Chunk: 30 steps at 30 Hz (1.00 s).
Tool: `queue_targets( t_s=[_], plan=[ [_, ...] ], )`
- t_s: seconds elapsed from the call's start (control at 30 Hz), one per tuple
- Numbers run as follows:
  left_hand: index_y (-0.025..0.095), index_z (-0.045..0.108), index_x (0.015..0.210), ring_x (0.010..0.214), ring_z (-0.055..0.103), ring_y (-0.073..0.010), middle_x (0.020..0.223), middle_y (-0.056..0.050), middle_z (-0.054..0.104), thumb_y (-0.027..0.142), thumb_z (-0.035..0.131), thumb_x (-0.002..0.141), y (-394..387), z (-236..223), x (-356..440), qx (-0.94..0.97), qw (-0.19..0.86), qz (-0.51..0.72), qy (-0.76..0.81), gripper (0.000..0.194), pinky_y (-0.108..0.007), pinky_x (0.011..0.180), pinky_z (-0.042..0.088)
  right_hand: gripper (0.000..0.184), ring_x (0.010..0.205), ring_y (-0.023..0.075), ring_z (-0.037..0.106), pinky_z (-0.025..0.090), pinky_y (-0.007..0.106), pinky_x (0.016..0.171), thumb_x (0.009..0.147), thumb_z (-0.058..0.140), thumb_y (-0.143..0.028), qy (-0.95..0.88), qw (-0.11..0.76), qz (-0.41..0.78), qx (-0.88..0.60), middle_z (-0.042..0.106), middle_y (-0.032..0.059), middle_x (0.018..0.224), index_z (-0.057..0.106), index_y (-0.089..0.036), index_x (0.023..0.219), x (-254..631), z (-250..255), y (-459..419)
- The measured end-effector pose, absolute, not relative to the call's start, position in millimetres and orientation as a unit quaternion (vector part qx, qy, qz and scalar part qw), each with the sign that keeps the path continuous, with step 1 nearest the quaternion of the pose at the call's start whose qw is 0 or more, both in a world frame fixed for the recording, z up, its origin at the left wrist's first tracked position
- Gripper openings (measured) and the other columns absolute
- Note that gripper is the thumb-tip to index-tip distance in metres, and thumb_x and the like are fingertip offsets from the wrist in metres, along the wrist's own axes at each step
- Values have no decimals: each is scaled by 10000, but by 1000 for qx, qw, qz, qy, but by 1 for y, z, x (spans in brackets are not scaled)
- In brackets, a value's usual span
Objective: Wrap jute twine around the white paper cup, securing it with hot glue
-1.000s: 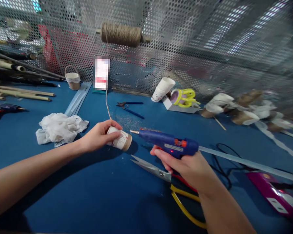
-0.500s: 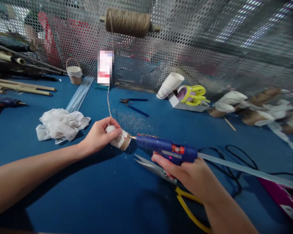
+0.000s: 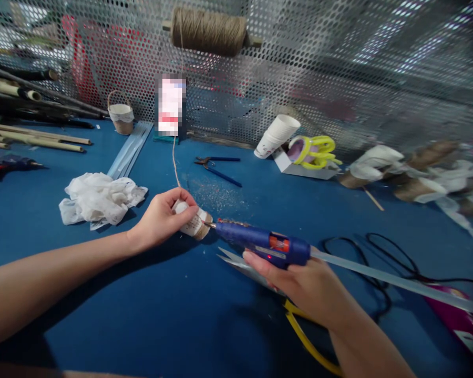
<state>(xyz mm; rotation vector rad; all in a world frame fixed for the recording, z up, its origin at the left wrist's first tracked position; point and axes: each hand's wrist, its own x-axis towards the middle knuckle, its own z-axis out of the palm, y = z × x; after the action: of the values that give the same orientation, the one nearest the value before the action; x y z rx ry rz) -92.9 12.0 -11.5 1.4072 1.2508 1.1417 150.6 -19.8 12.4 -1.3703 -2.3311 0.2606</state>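
My left hand (image 3: pixel 163 212) is closed around a small paper cup (image 3: pixel 189 224) lying on its side, with brown twine wound about its right end. A strand of twine (image 3: pixel 175 163) runs from the hand up to a large spool (image 3: pixel 208 31). In my right hand (image 3: pixel 287 275) is a blue hot glue gun (image 3: pixel 260 240), its metal tip at the twine-wrapped end of the cup. A long clear glue stick (image 3: pixel 378 274) sticks out of its back. Scissors with yellow handles (image 3: pixel 305 338) lie beneath my right hand, partly hidden by it.
White lace fabric (image 3: pixel 100 199), pliers (image 3: pixel 217 170) and a small basket (image 3: pixel 121 119) lie beyond my hands. Stacked paper cups (image 3: pixel 276 136) and a yellow-ribboned roll (image 3: pixel 313 151) stand at the back. Another glue gun (image 3: pixel 11 164) is at left; a black cord (image 3: pixel 349 244) loops at right.
The glue gun has shifted slightly left, bringing its tip further over the twine-wrapped end of the cup. My left hand keeps its hold on the cup.
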Motion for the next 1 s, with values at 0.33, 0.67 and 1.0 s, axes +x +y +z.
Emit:
queue_targets(
  t_s=[0.33, 0.67, 1.0],
  plan=[
    [149, 526, 736, 528, 439, -79, 626, 27, 519, 324, 568, 728, 9, -12, -94, 599, 431, 454, 500, 180, -190, 490, 357, 388, 884, 240, 648, 547, 343, 723, 845, 434, -499, -850, 208, 35, -482, 687, 43, 713, 746, -279, 777, 152, 6, -19],
    [152, 533, 741, 544, 472, -85, 645, 22, 538, 316, 573, 748, 9, -13, -94, 611, 420, 449, 498, 168, -187, 507, 381, 302, 925, 290, 638, 533, 420, 770, 816, 493, -456, -847, 205, 56, -488, 674, 59, 703, 737, -280, 787, 152, 6, -19],
    [146, 537, 750, 546, 458, -80, 652, 18, 544, 301, 566, 754, 9, -14, -95, 624, 415, 446, 489, 158, -187, 511, 370, 288, 624, 194, 643, 533, 311, 613, 834, 446, -398, -851, 205, 161, -456, 645, 19, 625, 639, -253, 677, 136, 30, -16]
  ],
)
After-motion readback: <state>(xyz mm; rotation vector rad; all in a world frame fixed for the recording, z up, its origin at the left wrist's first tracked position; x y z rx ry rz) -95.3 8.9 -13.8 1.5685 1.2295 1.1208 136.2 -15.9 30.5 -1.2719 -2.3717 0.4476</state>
